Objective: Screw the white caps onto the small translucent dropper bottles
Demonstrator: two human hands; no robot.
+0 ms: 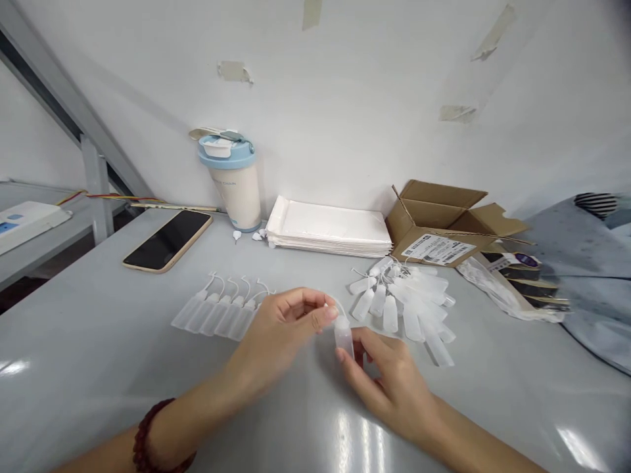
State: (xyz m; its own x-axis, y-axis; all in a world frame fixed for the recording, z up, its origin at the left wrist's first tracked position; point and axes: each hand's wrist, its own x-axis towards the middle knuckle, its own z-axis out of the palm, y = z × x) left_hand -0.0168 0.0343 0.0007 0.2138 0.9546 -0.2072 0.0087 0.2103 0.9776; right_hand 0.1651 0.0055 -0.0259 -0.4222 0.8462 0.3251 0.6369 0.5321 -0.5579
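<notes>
Between my hands, a small translucent squeeze bottle [344,336] stands nearly upright above the grey table [296,414]. My right hand [389,378] is closed around its body, thumb on the near side. My left hand [290,322] pinches at the end of the thin white strap that curves up from the bottle's neck; the fingertips hide what sits there. Left of that hand, a row of similar bottles [210,314] lies flat with curled straps, partly covered by my fingers. To the right lies a loose heap of more such bottles [419,302].
At the back stand a blue-lidded cup [236,190], a stack of white packets [330,226] and an opened cardboard box [438,223]. A phone [168,241] lies at the left, small white caps [237,235] near the cup. A plastic-wrapped package [517,282] lies at the right, beside a patterned cloth [582,263].
</notes>
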